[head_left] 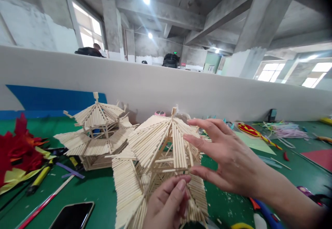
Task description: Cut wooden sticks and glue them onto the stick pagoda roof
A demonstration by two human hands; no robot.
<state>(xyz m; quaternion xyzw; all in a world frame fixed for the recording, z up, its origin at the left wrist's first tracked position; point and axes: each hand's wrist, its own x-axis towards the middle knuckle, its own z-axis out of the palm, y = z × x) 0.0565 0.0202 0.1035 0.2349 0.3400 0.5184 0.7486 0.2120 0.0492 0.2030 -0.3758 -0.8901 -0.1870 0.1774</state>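
Note:
A pavilion model (150, 142) built of thin pale wooden sticks stands in front of me, with a tiered roof and a small post on top. One section of its upper roof has gaps where the frame shows through. My right hand (225, 156) is beside the roof's right side with fingers spread, the fingertips close to the sticks; whether they touch is unclear. Below the upper roof's edge, my left hand (171, 199) has thumb and forefinger pinched together. Anything between those fingers is too small or hidden to make out.
A second stick pavilion (98, 135) stands behind to the left. On the green table lie a phone (72, 217), red cloth petals (20, 149), a yellow-and-black pen (40, 179), a blue-handled tool (267, 213) and pastel strips (287, 130). A white partition (207, 91) runs along the back.

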